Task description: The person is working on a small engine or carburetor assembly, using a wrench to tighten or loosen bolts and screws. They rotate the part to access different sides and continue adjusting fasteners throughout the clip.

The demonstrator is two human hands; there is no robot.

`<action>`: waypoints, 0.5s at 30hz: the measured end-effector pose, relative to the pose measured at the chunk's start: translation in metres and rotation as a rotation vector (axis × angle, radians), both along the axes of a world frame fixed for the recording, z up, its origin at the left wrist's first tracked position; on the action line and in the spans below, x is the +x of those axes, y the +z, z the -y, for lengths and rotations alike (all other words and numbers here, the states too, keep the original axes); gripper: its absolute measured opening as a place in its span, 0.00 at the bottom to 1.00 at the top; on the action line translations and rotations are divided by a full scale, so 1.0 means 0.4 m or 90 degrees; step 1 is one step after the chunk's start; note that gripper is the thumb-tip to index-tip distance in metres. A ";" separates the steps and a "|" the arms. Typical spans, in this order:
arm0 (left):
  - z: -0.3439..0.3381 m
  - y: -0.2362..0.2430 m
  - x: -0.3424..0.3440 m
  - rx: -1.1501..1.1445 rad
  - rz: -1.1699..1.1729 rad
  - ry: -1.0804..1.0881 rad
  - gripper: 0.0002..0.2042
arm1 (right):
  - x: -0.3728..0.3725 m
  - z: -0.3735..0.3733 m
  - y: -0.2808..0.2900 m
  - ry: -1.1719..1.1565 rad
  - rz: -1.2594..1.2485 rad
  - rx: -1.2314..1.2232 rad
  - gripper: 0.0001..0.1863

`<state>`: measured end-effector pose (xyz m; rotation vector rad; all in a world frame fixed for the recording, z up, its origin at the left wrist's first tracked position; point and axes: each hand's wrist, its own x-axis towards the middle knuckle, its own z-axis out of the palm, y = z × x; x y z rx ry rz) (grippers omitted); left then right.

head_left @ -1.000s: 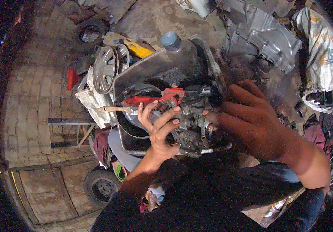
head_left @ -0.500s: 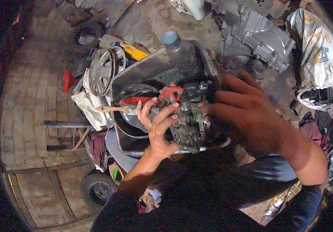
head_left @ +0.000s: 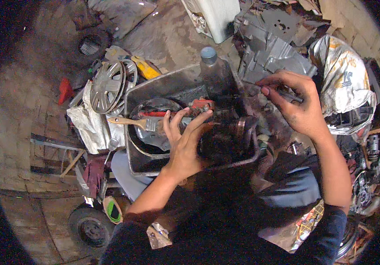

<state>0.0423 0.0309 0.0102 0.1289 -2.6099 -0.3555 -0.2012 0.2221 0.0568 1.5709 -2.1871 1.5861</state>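
My left hand reaches over a black basin, fingers curved around a dark, shadowed metal part whose shape I can hardly make out. Its fingertips lie by a red piece. A ribbed metal band shows at the right of the dark part. Raised past the basin's right rim, my right hand has thumb and forefinger nearly together; what they pinch, if anything, is too small to name. A wooden-handled paintbrush lies across a round pan inside the basin, left of my left hand.
A capped bottle stands at the basin's far side. Wheel covers and a yellow object are to the left. Beyond lies a large grey metal housing; a white sack stands right. A small wheel is lower left.
My right hand has drawn away from the metal part, moving right and up, with its fingers now pinched. My left hand stays over the basin. The whole view has shifted slightly.
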 end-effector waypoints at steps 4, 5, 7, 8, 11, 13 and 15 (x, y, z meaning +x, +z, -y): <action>0.032 0.054 0.031 0.026 0.059 -0.076 0.40 | 0.026 0.009 0.057 0.014 -0.028 -0.003 0.09; 0.047 0.052 0.039 0.048 0.029 -0.099 0.40 | 0.045 0.013 0.071 -0.013 -0.033 0.016 0.09; 0.097 0.052 0.052 0.057 -0.007 -0.130 0.42 | 0.078 0.021 0.081 -0.018 0.000 0.004 0.10; 0.127 0.049 0.055 0.048 -0.015 -0.145 0.43 | 0.092 0.025 0.082 -0.025 0.016 0.002 0.10; 0.188 0.088 0.053 0.083 -0.052 -0.149 0.44 | 0.120 0.034 0.071 -0.054 0.035 0.011 0.10; 0.242 0.073 0.057 0.139 -0.096 -0.112 0.43 | 0.138 0.044 0.058 -0.071 0.052 0.010 0.10; 0.274 0.049 0.078 0.161 -0.120 -0.054 0.42 | 0.154 0.059 0.052 -0.079 0.083 0.009 0.10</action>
